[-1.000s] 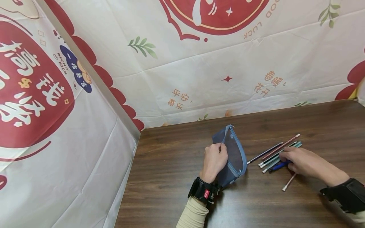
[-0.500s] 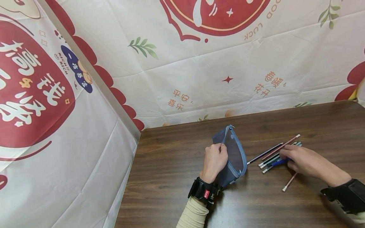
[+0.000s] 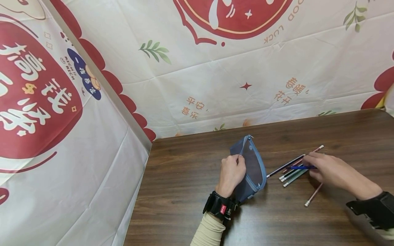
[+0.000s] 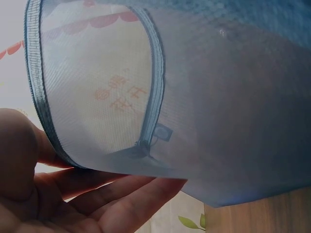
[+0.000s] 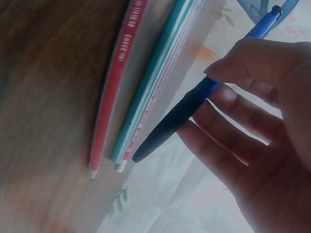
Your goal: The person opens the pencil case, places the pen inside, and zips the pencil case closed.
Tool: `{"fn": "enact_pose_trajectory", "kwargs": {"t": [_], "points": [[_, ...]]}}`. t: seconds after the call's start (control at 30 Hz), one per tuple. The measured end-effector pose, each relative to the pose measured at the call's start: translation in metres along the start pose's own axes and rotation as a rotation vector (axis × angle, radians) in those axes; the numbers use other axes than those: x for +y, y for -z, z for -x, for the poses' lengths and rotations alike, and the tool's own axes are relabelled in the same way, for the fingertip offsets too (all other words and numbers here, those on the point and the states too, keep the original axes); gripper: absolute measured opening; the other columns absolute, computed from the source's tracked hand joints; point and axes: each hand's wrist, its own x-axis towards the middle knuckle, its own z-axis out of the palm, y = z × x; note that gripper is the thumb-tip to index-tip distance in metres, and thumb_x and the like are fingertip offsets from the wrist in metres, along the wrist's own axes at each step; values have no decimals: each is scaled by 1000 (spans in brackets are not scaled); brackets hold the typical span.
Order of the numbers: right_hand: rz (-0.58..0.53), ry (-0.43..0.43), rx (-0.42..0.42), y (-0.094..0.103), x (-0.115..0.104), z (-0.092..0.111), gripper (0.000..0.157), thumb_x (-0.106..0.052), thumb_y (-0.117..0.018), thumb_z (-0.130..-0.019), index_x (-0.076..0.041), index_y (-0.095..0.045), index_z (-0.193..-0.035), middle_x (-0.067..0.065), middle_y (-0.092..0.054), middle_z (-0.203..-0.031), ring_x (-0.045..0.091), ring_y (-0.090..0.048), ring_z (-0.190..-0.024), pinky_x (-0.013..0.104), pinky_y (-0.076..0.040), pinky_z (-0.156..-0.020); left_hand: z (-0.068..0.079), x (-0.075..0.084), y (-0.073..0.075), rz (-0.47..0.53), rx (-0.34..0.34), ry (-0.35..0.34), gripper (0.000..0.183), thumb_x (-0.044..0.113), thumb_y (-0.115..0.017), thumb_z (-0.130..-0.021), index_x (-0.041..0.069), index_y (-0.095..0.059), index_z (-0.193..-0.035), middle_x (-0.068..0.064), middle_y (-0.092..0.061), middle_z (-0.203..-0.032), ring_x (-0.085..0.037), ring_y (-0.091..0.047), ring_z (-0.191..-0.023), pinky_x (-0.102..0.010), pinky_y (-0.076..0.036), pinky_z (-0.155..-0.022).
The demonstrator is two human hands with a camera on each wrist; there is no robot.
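My left hand (image 3: 231, 174) pinches the rim of a blue mesh pencil case (image 3: 253, 165), whose zipped mouth gapes toward the right. In the left wrist view, the fingers lie along the edge of the case's see-through mesh (image 4: 97, 73). My right hand (image 3: 333, 172) holds a blue pen (image 5: 194, 99) with a dark grip section, thumb on one side and fingers on the other. The pen is above several pencils (image 3: 292, 177) lying in a loose bundle beside the case. Among them, the right wrist view shows a red pencil (image 5: 114, 92) and a green striped pencil (image 5: 146, 92).
A single pink pencil (image 3: 312, 197) lies apart, partly under the right hand. The brown wooden table (image 3: 178, 177) ends at the back against a printed white cloth (image 3: 215, 75). Another printed cloth (image 3: 92, 171) hangs along the left side.
My right hand has taken the blue pen up off the pencil bundle and moved it slightly toward the back of the table. The left hand and the pencil case stay in place.
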Motion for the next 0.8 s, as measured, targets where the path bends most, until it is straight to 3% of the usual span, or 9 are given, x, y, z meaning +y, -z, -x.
{"fn": "enact_pose_trajectory", "kwargs": {"t": [0.27,0.6,0.8], "points": [[-4,-36,12,9,-5,-7,31,-4,-78,-60,-9,-64,-87,-1,-61,-79,9,-51,-64,35,-46,-51,0,0,1,14,-5,6,43,21,-44,-96,15,-40,-54,4,-28,-45,-12,-27,-35,-22,-24,-37],[-88,-167,-72,20,-15,-16,18,-5,-74,-70,-8,-62,-84,-2,-57,-71,10,-47,-62,32,-44,-51,0,0,2,14,-4,9,43,22,-43,-96,15,-41,-54,4,-29,-45,-12,-27,-35,-23,-24,-37],[-165,-200,-86,23,-18,-19,20,-4,-74,-72,-2,-63,-89,0,-61,-73,12,-52,-65,34,-48,-52,0,0,2,20,-7,12,43,22,-43,-96,15,-41,-54,3,-29,-46,-12,-28,-35,-22,-24,-37]]}}
